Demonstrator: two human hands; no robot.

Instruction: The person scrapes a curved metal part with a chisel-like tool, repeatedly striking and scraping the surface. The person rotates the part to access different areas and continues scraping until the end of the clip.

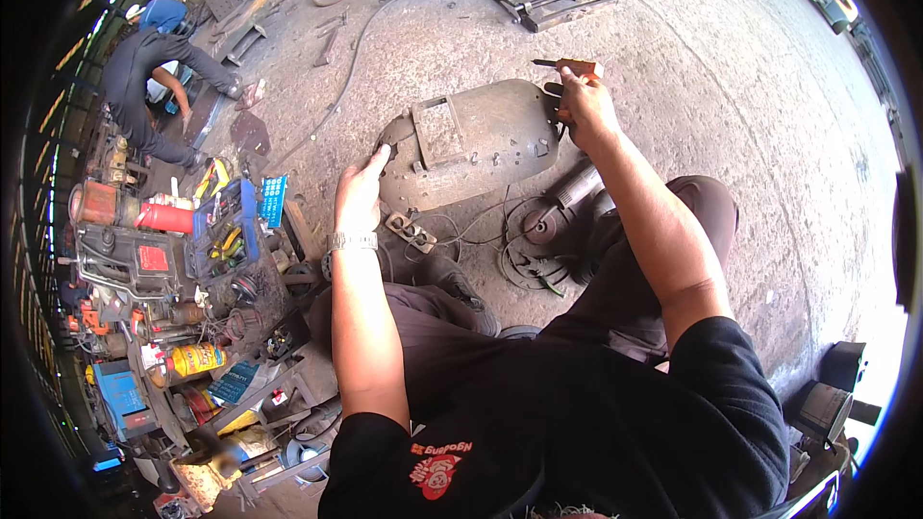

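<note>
A worn, brownish-grey welding mask (505, 125) with a raised rectangular window frame lies tilted between my hands, above the concrete floor. My left hand (363, 190) grips its left end, thumb on the upper face and fingers hidden beneath. At the mask's right, rounded end, my right hand (585, 108) is closed around an orange tool (581, 68) with a narrow dark tip pointing left. The tool's exact kind cannot be made out. Some of the right hand's fingers are close to the mask's edge; whether they touch it is unclear.
An angle grinder (543, 221), a power strip (411, 232) and tangled cables lie by my feet. Tools crowd the left, with a blue toolbox (213, 252) and yellow bottle (197, 358). Another person (144, 72) bends over at far left. Metal stands (558, 2) are ahead.
</note>
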